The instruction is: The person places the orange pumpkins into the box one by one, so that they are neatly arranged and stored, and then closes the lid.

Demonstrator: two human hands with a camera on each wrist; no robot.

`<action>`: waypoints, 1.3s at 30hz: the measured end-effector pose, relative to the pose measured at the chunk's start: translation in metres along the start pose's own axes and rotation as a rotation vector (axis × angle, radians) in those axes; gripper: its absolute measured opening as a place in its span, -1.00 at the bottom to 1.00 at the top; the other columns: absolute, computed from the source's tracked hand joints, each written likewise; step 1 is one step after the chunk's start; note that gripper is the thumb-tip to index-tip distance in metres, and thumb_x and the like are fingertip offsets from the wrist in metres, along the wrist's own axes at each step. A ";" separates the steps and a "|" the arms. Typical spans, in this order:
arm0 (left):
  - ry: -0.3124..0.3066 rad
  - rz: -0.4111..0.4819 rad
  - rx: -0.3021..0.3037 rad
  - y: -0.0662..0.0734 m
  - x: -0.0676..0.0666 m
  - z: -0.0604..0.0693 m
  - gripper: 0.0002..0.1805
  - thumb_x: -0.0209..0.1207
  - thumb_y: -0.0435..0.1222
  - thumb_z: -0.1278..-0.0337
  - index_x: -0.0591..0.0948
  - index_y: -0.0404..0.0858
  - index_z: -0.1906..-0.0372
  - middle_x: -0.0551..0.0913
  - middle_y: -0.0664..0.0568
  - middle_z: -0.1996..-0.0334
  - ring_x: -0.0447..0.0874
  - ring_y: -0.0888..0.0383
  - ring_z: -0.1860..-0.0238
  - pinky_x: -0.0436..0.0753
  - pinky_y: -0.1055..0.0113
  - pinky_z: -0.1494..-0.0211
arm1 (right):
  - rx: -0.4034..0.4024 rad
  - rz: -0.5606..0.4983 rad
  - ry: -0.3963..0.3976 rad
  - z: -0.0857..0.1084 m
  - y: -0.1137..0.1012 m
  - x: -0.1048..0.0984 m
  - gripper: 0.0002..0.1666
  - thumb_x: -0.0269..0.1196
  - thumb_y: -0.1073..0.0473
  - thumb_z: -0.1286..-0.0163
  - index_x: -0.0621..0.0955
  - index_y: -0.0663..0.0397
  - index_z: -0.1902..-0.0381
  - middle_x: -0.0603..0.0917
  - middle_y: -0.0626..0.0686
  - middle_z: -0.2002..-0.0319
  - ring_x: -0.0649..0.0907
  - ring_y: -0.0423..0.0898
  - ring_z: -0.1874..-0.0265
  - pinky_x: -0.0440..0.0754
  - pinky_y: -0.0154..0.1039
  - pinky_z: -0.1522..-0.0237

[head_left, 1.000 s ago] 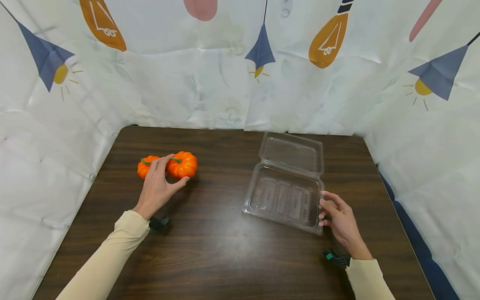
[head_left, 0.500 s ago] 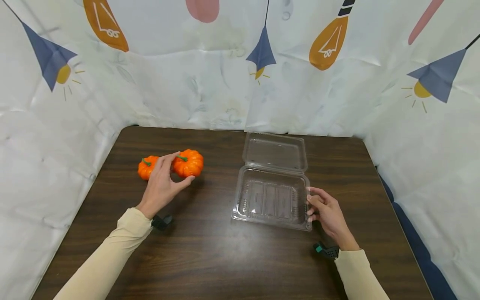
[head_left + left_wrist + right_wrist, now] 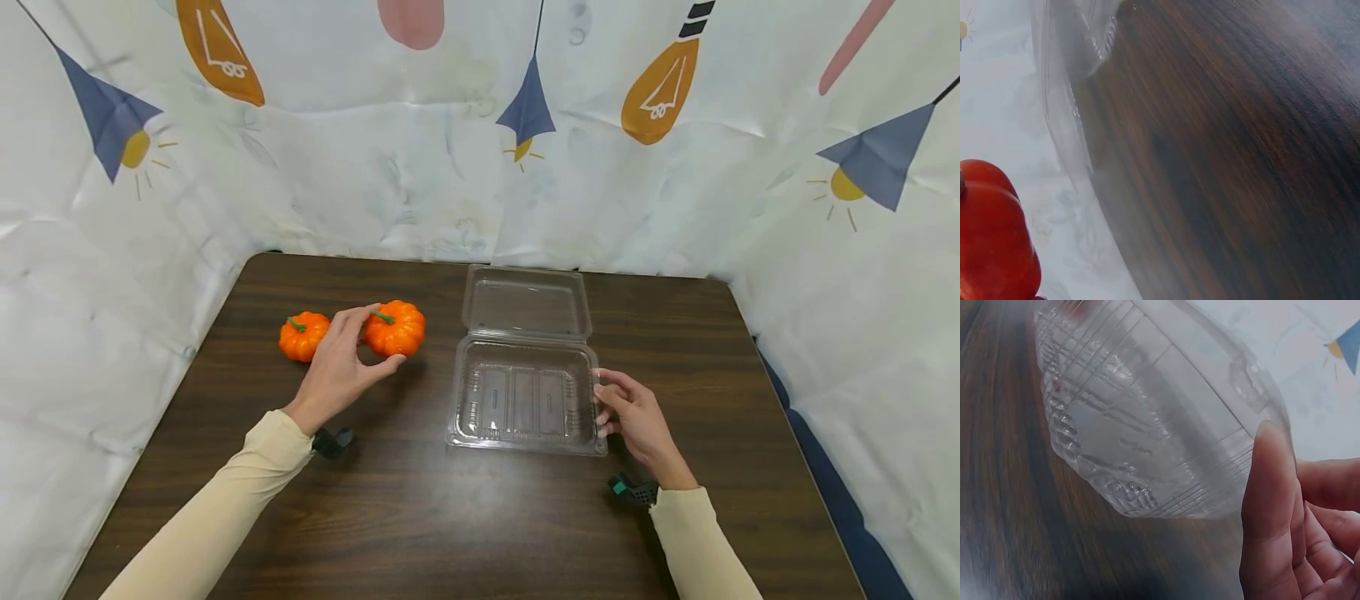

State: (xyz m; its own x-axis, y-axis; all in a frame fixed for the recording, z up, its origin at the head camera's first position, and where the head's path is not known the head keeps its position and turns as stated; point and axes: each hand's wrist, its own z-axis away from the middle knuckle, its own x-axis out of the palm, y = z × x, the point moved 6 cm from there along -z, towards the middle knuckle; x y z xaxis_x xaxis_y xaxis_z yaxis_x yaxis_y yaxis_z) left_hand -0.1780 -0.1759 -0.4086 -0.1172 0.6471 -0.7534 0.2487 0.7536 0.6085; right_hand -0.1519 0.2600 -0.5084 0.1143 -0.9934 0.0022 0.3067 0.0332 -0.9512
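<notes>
My left hand (image 3: 341,367) grips a small orange pumpkin (image 3: 397,328) with a green stem, thumb and fingers on either side. It appears red at the lower left of the left wrist view, where the hand is mostly out of frame. A second, smaller pumpkin (image 3: 303,336) lies on the table just left of that hand. On the right, my right hand (image 3: 633,421) pinches the right rim of a clear plastic clamshell container (image 3: 525,400). Its lid (image 3: 527,302) is folded back. In the right wrist view, the thumb (image 3: 1269,500) presses the container's rim.
The dark wood-grain table (image 3: 465,533) reaches back to a white cloth backdrop (image 3: 360,183) printed with lamps and bulbs. Cloth walls also stand at the left and right. Dark blue fabric (image 3: 832,483) shows beyond the right table edge.
The container has slid left with my right hand and turned to sit squarer. My left hand has carried the larger pumpkin rightward, away from the smaller one.
</notes>
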 end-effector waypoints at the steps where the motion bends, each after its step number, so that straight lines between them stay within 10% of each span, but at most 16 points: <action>1: -0.003 0.003 0.003 0.001 0.001 -0.001 -0.12 0.51 -0.07 -0.07 0.38 -0.24 -0.46 0.44 -0.26 -0.30 0.53 -0.15 -0.06 0.63 -0.07 -0.08 | 0.000 -0.001 -0.001 -0.001 0.000 0.002 -0.41 0.20 0.11 -0.59 0.40 0.18 -0.47 0.65 -0.15 0.34 0.63 -0.25 0.60 0.71 -0.32 0.56; 21: -0.082 0.082 0.141 0.042 0.021 -0.006 -0.14 0.54 -0.13 -0.03 0.42 -0.22 -0.43 0.48 -0.16 -0.28 0.62 -0.09 -0.14 0.78 -0.03 -0.10 | 0.005 -0.028 -0.020 -0.014 0.001 0.033 -0.45 0.21 0.19 -0.57 0.45 0.18 -0.44 0.65 -0.11 0.37 0.61 -0.24 0.65 0.71 -0.31 0.59; 39: -0.229 0.145 0.135 0.067 0.053 -0.004 -0.17 0.51 -0.09 -0.07 0.42 -0.17 -0.43 0.48 -0.10 -0.26 0.62 -0.08 -0.15 0.76 -0.04 -0.18 | 0.004 -0.068 -0.037 -0.020 -0.002 0.054 -0.47 0.22 0.23 -0.54 0.49 0.18 -0.41 0.64 -0.09 0.39 0.60 -0.23 0.68 0.69 -0.33 0.61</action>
State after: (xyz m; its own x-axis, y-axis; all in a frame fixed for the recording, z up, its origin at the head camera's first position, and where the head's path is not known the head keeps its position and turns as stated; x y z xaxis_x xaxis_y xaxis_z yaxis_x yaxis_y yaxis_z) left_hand -0.1714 -0.0908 -0.4064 0.1453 0.6920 -0.7071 0.3742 0.6232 0.6867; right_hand -0.1652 0.2044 -0.5120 0.1279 -0.9887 0.0786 0.3185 -0.0341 -0.9473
